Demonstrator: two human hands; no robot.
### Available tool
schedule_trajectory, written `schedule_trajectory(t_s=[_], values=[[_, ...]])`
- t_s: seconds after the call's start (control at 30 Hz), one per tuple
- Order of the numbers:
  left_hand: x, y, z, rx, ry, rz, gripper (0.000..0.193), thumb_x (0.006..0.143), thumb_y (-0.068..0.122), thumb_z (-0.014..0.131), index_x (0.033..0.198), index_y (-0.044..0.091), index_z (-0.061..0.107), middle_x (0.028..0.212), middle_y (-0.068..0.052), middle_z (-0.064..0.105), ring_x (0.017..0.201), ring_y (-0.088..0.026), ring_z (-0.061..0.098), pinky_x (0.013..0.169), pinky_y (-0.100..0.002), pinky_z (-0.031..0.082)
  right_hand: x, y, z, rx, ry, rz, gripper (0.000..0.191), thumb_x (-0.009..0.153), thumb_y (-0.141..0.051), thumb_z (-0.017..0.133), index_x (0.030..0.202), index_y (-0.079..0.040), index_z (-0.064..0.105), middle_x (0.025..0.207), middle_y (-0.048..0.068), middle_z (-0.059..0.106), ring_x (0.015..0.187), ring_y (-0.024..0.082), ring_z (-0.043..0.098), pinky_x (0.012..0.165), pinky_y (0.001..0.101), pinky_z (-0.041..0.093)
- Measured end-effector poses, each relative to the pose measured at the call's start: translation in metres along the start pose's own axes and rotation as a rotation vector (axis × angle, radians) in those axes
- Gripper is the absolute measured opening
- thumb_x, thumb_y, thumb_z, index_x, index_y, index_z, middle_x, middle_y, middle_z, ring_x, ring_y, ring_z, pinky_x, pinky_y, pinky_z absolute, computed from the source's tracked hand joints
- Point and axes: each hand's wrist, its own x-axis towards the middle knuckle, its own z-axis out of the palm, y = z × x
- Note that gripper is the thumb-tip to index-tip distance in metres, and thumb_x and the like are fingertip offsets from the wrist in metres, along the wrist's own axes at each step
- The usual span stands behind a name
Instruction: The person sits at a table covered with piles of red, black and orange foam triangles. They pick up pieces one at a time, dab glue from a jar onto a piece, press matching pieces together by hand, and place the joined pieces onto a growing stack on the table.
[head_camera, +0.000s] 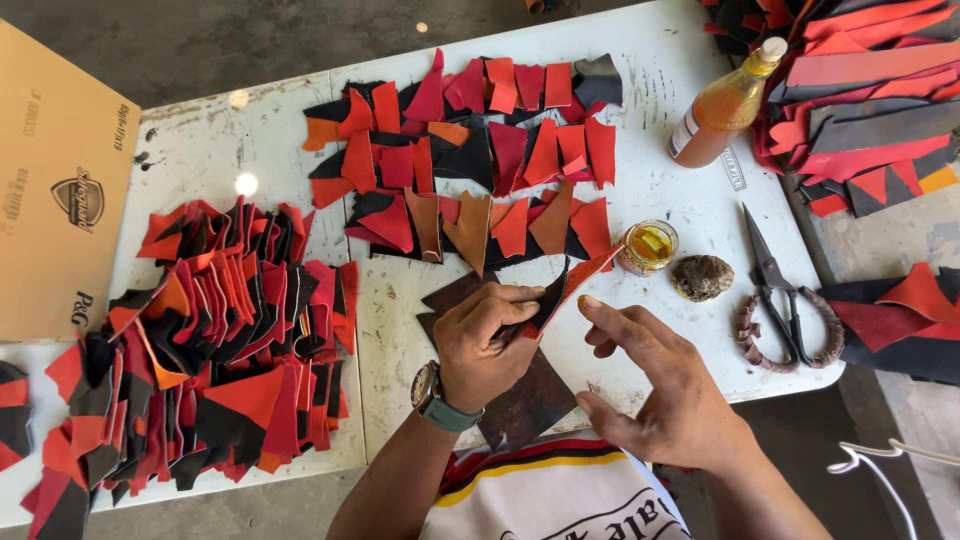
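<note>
At the near edge of the white worktable (690, 210), you are pinching a curved, pointed piece of red-and-black leather (565, 285) in your left hand (478, 340), fingers curled shut around its lower end so its tip is slanting up toward the small glass jar of amber glue (648, 246). Your right hand (655, 385) is hovering just beside it, open and spread, with the index fingertip (588, 301) touching the red edge of the piece. Under both hands a dark brown leather mat (530, 395) is lying flat. Beyond them, glued red, orange and black leather pieces (470, 150) are lying in rows, and a heap of similar loose pieces (210, 350) is sitting to your left. Near the jar a brown lumpy sponge (702, 277) is resting, with black scissors with wrapped handles (785, 300) and a plastic bottle of orange liquid (725, 105) further right.
</note>
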Motion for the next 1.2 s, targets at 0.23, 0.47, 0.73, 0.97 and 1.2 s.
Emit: schedule_trajectory(t_s=[0.23, 0.47, 0.73, 0.97, 1.2], values=[[-0.005, 0.004, -0.004, 0.014, 0.040, 0.015, 0.027, 0.080, -0.008, 0.082, 0.091, 0.001, 0.059, 0.101, -0.014, 0.075, 0.091, -0.024, 0.078, 0.073, -0.030, 0.063, 0.010, -0.009, -0.005, -0.369, 0.219, -0.051, 0.078, 0.069, -0.017, 0.082, 0.142, -0.004, 0.057, 0.104, 0.016, 0.064, 0.093, 0.030, 0.063, 0.085, 0.0404, 0.052], [-0.008, 0.008, -0.005, 0.020, 0.052, 0.015, 0.027, 0.080, -0.009, 0.081, 0.090, 0.001, 0.058, 0.101, -0.014, 0.075, 0.091, -0.024, 0.079, 0.072, -0.029, 0.063, 0.006, -0.013, -0.007, -0.550, 0.341, -0.076, 0.065, 0.071, -0.018, 0.083, 0.133, -0.014, 0.064, 0.111, 0.015, 0.063, 0.101, 0.030, 0.061, 0.090, 0.0411, 0.050], [-0.008, 0.009, -0.003, -0.073, 0.075, -0.085, 0.028, 0.081, -0.008, 0.084, 0.088, 0.001, 0.058, 0.096, -0.013, 0.074, 0.086, -0.019, 0.077, 0.071, -0.026, 0.060, 0.002, -0.022, 0.011, -0.404, 0.222, -0.141, 0.066, 0.071, -0.021, 0.083, 0.134, -0.012, 0.066, 0.109, 0.013, 0.062, 0.098, 0.028, 0.057, 0.088, 0.0411, 0.047], [-0.010, 0.008, -0.001, -0.137, 0.054, -0.150, 0.025, 0.081, -0.008, 0.082, 0.090, 0.000, 0.060, 0.097, -0.012, 0.075, 0.085, -0.017, 0.075, 0.071, -0.026, 0.059, 0.002, -0.025, 0.019, -0.485, 0.247, -0.188, 0.056, 0.076, -0.022, 0.080, 0.130, -0.015, 0.068, 0.115, 0.014, 0.061, 0.106, 0.031, 0.058, 0.091, 0.0432, 0.048], [-0.010, 0.006, -0.001, -0.055, 0.057, -0.117, 0.025, 0.081, -0.005, 0.084, 0.088, 0.002, 0.061, 0.095, -0.010, 0.075, 0.083, -0.018, 0.075, 0.071, -0.027, 0.059, 0.001, -0.023, 0.024, -0.540, 0.244, -0.292, 0.048, 0.077, -0.023, 0.080, 0.124, -0.016, 0.072, 0.117, 0.012, 0.057, 0.106, 0.031, 0.058, 0.090, 0.0443, 0.047]])
